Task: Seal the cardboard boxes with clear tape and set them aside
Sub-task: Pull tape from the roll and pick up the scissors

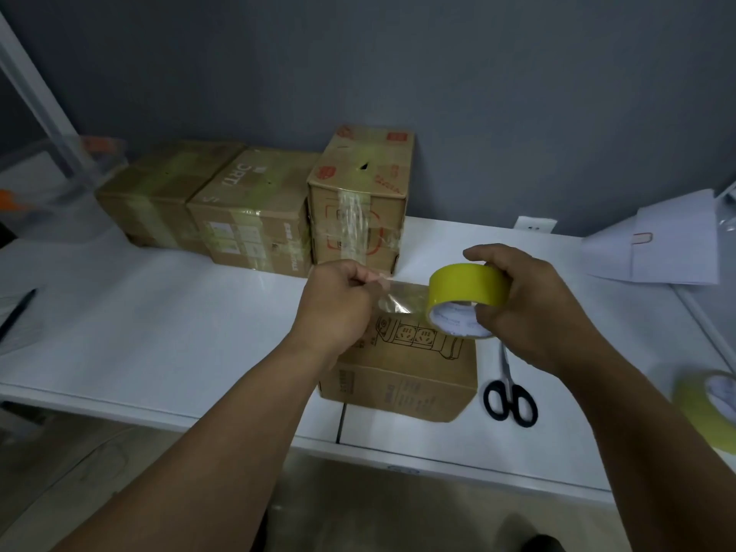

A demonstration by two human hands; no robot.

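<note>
Tape is being drawn off above the front box, the landmark here, which sits on the white counter near its front edge. Over that box's left end, the left hand pinches the free end of the clear strip in curled fingers; over its right end, the right hand grips the yellow tape roll, thumb and fingers wrapped around it. To do this well, I would keep the strip taut and level, pull enough to overhang both ends of the box, then lower it onto the top seam without letting it fold on itself. Counted: three taped boxes stand in a row behind the front box; one pair of scissors lies just right of it; a second roll sits far right.
</note>
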